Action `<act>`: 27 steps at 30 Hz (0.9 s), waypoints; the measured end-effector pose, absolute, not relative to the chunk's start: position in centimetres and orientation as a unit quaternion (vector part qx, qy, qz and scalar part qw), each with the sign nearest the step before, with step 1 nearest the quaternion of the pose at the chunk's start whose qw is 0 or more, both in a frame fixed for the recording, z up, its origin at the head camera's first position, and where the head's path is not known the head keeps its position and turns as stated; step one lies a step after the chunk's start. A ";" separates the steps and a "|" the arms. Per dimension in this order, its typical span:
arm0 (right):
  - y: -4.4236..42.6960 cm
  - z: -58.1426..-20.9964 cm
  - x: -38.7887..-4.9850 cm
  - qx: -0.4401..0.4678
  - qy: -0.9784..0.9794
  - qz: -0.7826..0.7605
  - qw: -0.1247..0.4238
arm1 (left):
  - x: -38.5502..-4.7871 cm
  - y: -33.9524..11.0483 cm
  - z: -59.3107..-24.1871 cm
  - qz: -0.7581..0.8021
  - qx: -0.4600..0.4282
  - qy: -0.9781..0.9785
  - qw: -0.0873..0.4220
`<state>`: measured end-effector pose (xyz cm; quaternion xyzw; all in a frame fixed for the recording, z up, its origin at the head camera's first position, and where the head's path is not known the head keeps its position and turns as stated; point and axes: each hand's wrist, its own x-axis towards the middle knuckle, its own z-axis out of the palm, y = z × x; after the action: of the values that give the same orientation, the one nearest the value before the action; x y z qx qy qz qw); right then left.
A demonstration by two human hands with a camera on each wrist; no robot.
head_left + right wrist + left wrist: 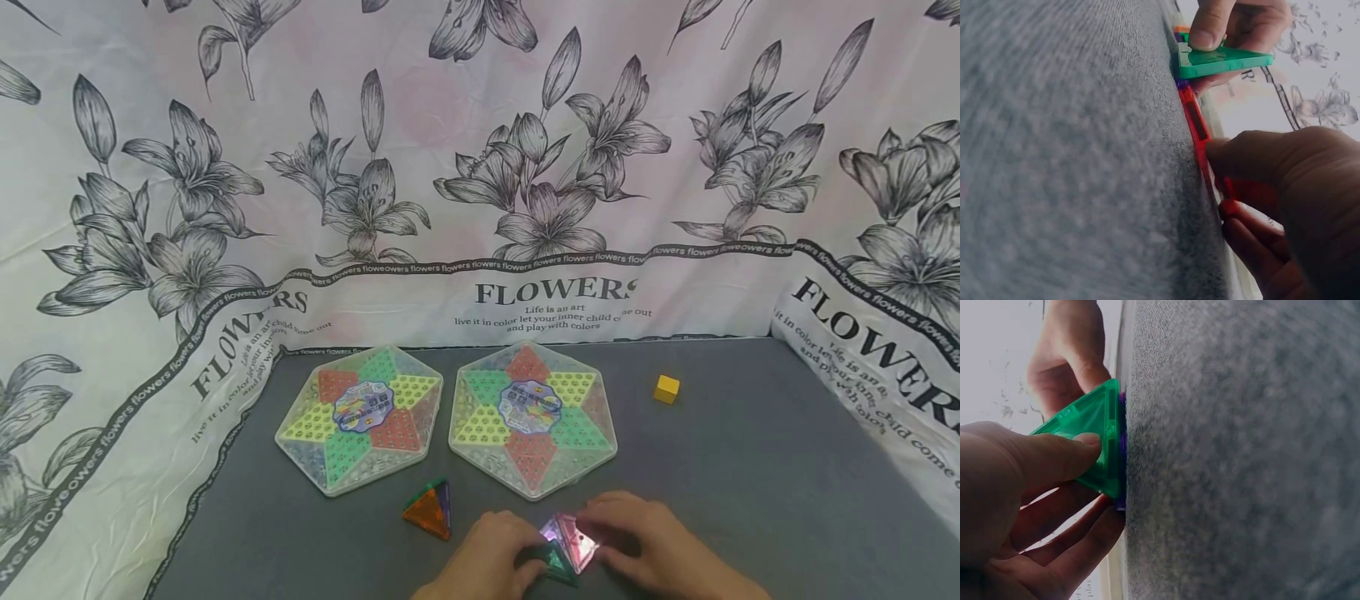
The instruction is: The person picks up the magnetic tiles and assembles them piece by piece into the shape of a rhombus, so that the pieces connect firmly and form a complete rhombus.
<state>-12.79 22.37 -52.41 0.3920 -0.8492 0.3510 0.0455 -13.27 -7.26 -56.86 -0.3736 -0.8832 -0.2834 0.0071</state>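
Rising behind, a flower-printed cloth (pixel 487 125) backs a grey surface (pixel 750 450) bearing two hexagonal star-patterned boards (pixel 363 417) (pixel 532 417), side by side. Before the right-hand board, the left hand (pixel 483 557) pinches a tilted green triangular tile (pixel 558 563) between thumb and fingers, and the right hand (pixel 660 542), fingers curled, grips a red tile (pixel 579 546) beside a purple one (pixel 552 531). Leftward sits an orange triangle (pixel 429 513); smallest, a yellow cube (pixel 667 390) rests back right.

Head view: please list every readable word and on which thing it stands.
"FLOWERS", large, on floral cloth
"Life is an art", below
"live it in color let your inner child", then "out" past a fold
"and play with colors", same cloth
"flowers", repeated, on cloth's dark band
Labels on left board and right board: too small to read
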 end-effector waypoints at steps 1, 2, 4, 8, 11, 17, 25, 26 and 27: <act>22.4 -52.5 -12.8 0.393 -0.845 0.360 0.051 | -13.3 -7.3 -56.9 -0.282 -0.373 -0.884 0.006; 22.3 -52.5 -12.8 0.391 -0.840 0.371 0.055 | -13.3 -7.2 -56.9 -0.283 -0.373 -0.884 0.004; 22.2 -52.5 -12.8 0.384 -0.830 0.400 0.054 | -13.4 -7.2 -56.9 -0.290 -0.374 -0.881 0.005; 21.5 -52.6 -12.7 0.363 -0.810 0.457 0.053 | -13.5 -7.2 -56.5 -0.307 -0.380 -0.873 0.012; 20.8 -52.9 -12.6 0.370 -0.790 0.484 0.064 | -13.6 -7.2 -56.5 -0.314 -0.382 -0.869 0.014; 19.7 -53.2 -12.4 0.390 -0.764 0.512 0.049 | -13.2 -7.2 -54.9 -0.319 -0.376 -0.870 0.013; 19.1 -53.3 -12.0 0.422 -0.749 0.510 0.032 | -11.8 -7.0 -50.6 -0.307 -0.364 -0.879 -0.006; 19.0 -53.3 -11.9 0.425 -0.747 0.511 0.029 | -11.9 -7.0 -50.9 -0.310 -0.361 -0.880 -0.012; 19.0 -53.3 -11.9 0.428 -0.747 0.508 0.028 | -12.0 -7.0 -51.4 -0.314 -0.364 -0.877 -0.009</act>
<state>-11.86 18.98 -53.28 0.4279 -0.7467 0.5084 0.0277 -11.97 -6.99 -51.35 -0.3635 -0.8769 -0.3144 -0.0092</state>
